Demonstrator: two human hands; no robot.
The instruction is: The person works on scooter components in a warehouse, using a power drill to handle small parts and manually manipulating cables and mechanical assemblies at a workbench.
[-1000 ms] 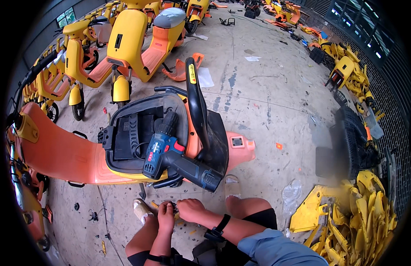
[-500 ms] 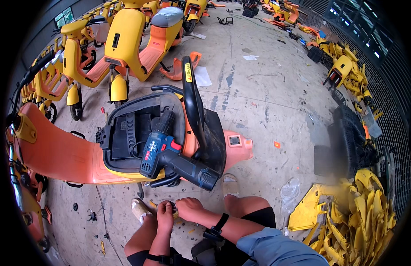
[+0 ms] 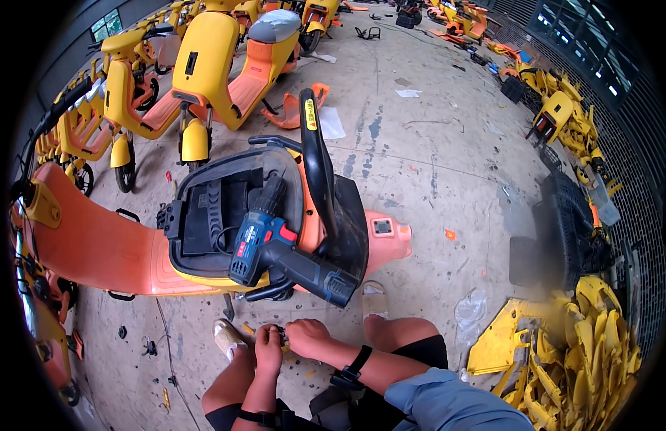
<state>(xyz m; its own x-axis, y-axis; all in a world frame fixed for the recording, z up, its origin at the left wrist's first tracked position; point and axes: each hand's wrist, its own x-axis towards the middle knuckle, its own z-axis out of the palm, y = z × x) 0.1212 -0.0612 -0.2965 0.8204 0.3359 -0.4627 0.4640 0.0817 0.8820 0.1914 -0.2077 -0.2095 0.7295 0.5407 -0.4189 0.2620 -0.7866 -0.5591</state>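
My left hand [image 3: 268, 347] and my right hand [image 3: 308, 337] are close together, low in the view, between my knees. Both are closed, with fingers curled around a small dark piece [image 3: 282, 333] that shows only in the gap between them; its kind is too small to make out. Just beyond them stands an orange and yellow scooter [image 3: 117, 244] with its seat compartment exposed. A blue and black cordless drill [image 3: 265, 244] lies on top of that compartment, its battery end toward me. Neither hand touches the drill. Behind it arches a black grab bar [image 3: 317, 165].
Several yellow scooters [image 3: 204, 65] stand in rows at the far left. A heap of yellow plastic panels [image 3: 570, 352] lies at the lower right, with black parts [image 3: 563, 223] behind it. Small loose parts [image 3: 150, 348] and a clear plastic bag [image 3: 470, 309] are scattered over the concrete floor.
The view has shifted very slightly. My hands stay together in almost the same place, and the drill and scooter have not moved.
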